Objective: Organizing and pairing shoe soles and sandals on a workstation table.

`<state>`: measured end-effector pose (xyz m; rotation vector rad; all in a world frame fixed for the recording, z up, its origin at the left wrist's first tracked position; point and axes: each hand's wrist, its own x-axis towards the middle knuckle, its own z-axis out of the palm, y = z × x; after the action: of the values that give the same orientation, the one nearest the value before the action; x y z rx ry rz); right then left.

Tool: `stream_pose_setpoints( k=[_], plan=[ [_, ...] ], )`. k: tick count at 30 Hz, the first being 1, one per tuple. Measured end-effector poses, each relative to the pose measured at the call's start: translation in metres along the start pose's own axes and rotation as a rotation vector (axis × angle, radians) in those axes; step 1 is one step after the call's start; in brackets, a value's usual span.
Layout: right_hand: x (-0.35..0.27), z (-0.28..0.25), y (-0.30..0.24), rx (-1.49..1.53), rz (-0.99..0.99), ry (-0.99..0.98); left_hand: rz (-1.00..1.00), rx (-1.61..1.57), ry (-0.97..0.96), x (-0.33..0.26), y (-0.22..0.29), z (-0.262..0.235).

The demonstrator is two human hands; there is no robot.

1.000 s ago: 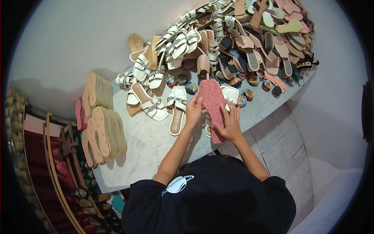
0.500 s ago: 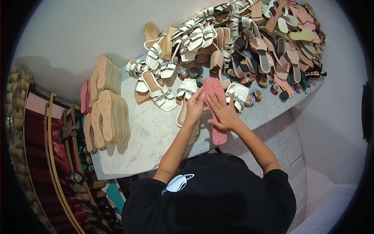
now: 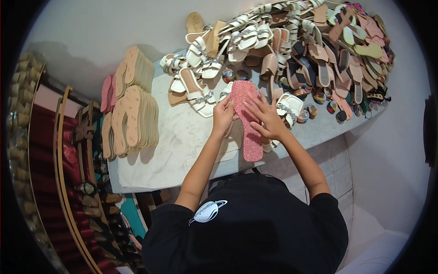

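Observation:
A pink speckled insole (image 3: 252,144) is raised above the table's front edge, its wide end away from me. My left hand (image 3: 223,118) grips it by the left edge, with the thumb near the front face and the fingers partly hidden behind. Over the insole's right side lies my right hand (image 3: 270,119), its fingers spread and resting on or just above the surface. Partly hidden behind the insole are white sandals with silvery straps; one white sandal (image 3: 291,104) shows right of my right hand. Another white sandal (image 3: 199,98) lies left of my left hand.
Stacks of beige insoles (image 3: 145,121) stand on the table's left, beside a small pink stack (image 3: 108,93). A large heap of sandals (image 3: 315,55) fills the back and right. Round multicoloured heels (image 3: 303,115) line its front. A wooden rack (image 3: 64,169) stands at left.
The insole has turned more of its face toward me. My right hand has shifted right across it with fingers spread wider. The whole view has swung slightly.

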<state>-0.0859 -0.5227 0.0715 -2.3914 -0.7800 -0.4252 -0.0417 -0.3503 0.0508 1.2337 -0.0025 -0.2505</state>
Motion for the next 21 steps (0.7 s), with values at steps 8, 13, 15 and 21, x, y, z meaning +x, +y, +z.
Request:
stream_pose_setpoints(
  k=[8,13,15,21],
  plan=[
    [0.015,0.026,-0.031,-0.253,-0.223,-0.338,0.126,0.065,0.192,-0.004,0.039,-0.052],
    [0.022,0.043,-0.067,-0.149,-0.370,-0.430,0.204,0.050,0.291,-0.014,0.083,-0.094],
    [0.037,0.046,-0.083,-0.096,-0.422,-0.449,0.271,0.058,0.308,-0.014,0.094,-0.122],
    [0.094,0.070,-0.142,0.374,-0.479,-0.159,0.356,0.013,0.388,-0.035,0.162,-0.195]
  ],
)
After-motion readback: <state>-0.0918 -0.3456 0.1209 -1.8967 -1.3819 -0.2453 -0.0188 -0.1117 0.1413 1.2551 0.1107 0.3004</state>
